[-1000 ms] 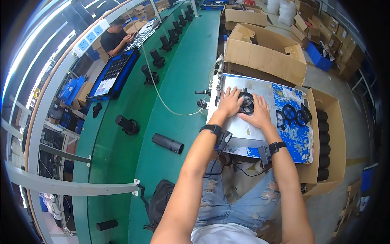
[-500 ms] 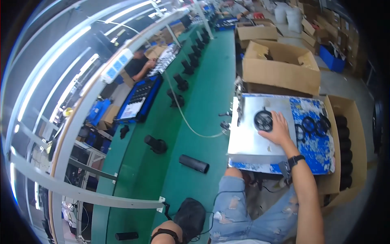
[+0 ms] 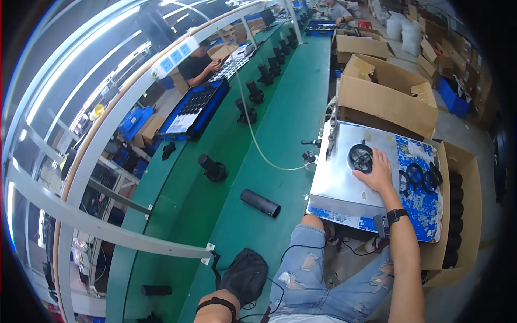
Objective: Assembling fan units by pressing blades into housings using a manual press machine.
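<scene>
My right hand (image 3: 377, 171) is curled around the right side of a round black plastic ring with spokes (image 3: 361, 158). The ring rests on top of a flat silver metal box (image 3: 353, 185), in front of me to the right. My palm covers part of its edge. Of my left arm only a strapped part shows at the lower edge; the left hand is out of sight. Several similar black rings (image 3: 414, 174) lie right of my hand on a worn blue-and-white board (image 3: 412, 207). On the green bench lies a black tube (image 3: 260, 203).
Along the green bench (image 3: 237, 231) stands a row of black cylindrical parts (image 3: 212, 168). Metal fittings with a clear hose (image 3: 269, 161) sit left of the metal box. Cardboard boxes (image 3: 388, 99) stand behind and right. A black bag (image 3: 245, 277) lies nearby. Across the bench a person (image 3: 196, 67) works.
The view has shifted a little, so the bench and boxes sit slightly farther right. My right hand stays on the black ring, which now looks slightly tilted.
</scene>
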`<state>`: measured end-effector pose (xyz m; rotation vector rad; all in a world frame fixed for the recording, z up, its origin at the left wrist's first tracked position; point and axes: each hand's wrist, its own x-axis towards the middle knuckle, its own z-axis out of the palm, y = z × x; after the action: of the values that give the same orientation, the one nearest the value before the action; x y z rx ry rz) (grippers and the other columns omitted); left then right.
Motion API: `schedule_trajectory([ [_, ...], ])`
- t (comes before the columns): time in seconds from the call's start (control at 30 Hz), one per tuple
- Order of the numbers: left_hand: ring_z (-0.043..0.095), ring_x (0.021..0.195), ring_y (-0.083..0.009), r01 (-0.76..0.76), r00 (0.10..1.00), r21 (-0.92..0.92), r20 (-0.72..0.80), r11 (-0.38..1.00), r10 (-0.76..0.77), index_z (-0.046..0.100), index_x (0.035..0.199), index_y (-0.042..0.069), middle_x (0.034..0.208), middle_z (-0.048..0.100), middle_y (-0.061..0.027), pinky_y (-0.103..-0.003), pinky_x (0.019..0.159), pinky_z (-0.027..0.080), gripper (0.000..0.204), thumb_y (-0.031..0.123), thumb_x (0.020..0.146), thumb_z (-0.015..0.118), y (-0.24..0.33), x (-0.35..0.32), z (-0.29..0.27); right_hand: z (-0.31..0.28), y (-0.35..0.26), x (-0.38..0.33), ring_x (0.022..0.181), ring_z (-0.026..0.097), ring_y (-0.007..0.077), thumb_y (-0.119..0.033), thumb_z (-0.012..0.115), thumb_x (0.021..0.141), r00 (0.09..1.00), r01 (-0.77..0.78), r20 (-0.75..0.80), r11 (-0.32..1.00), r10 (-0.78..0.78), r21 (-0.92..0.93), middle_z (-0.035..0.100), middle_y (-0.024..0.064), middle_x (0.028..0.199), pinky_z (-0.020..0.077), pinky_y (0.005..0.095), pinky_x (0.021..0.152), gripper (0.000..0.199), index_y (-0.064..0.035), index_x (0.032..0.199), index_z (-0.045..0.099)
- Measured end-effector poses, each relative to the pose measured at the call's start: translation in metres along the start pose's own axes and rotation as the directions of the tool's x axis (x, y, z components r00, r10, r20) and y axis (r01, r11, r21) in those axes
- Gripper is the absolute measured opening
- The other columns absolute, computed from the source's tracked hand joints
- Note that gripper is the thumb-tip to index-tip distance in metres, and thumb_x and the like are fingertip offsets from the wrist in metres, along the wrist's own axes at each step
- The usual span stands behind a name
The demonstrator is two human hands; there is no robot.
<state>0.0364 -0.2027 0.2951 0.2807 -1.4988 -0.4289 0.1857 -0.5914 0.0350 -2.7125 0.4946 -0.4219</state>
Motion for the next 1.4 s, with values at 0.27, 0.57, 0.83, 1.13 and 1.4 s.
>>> schedule_trajectory([
  [0.27,0.047,0.052,-0.0086,-0.184,0.981,0.532,0.04,0.827,0.192,0.063,0.092,0.019,0.071,0.054,0.0013,-0.024,0.05,0.039,0.023,0.008,0.093,0.043,0.002,-0.011,0.001,-0.004,-0.005,0.0,0.138,0.028,0.0368,-0.057,0.073,0.066,1.0,-0.024,0.019,1.0,0.024,-0.014,0.041,0.0196,0.143,0.024,0.0447,0.112,0.102,-0.002,0.142,0.034],
  [0.57,0.046,0.053,-0.0128,-0.084,0.996,0.136,-0.001,0.987,0.085,0.063,0.096,0.024,0.069,0.051,-0.0011,-0.032,0.045,0.035,0.022,0.019,0.096,0.042,-0.009,-0.016,0.004,-0.002,-0.001,-0.001,0.138,0.028,0.0367,-0.06,0.074,0.064,0.999,-0.036,0.029,0.999,0.036,-0.016,0.041,0.0188,0.143,0.0223,0.045,0.113,0.106,-0.0023,0.143,0.033],
  [0.83,0.049,0.054,-0.0137,-0.212,0.976,0.303,0.011,0.929,0.219,0.06,0.11,0.025,0.065,0.048,-0.0016,-0.032,0.045,0.037,0.026,0.022,0.097,0.039,-0.017,-0.021,0.008,0.003,0.003,-0.002,0.136,0.031,0.0387,-0.059,0.075,0.064,0.999,0.023,-0.036,1.0,-0.023,-0.002,0.043,0.0209,0.14,0.0266,0.0479,0.11,0.102,-0.0013,0.139,0.037],
  [1.13,0.044,0.049,-0.0136,-0.057,0.994,-0.008,-0.091,0.998,0.056,0.056,0.073,0.019,0.066,0.052,-0.0034,-0.028,0.048,0.036,0.023,0.009,0.092,0.048,-0.019,-0.017,-0.016,0.004,0.006,0.004,0.137,0.03,0.0385,-0.06,0.074,0.065,0.999,-0.019,0.038,0.997,0.022,-0.068,0.04,0.0222,0.142,0.0251,0.0465,0.111,0.104,-0.0005,0.141,0.035],
  [1.4,0.06,0.069,-0.0116,0.784,0.448,0.235,-0.854,0.574,-0.263,0.057,0.091,-0.002,0.078,0.062,-0.0079,-0.027,0.066,0.05,0.014,0.009,0.085,0.065,-0.128,-0.048,-0.136,0.011,0.02,0.006,0.136,0.029,0.0416,-0.059,0.074,0.066,0.998,0.055,-0.024,0.998,-0.055,-0.031,0.041,0.0225,0.141,0.0255,0.0488,0.11,0.104,0.0008,0.141,0.033],
])
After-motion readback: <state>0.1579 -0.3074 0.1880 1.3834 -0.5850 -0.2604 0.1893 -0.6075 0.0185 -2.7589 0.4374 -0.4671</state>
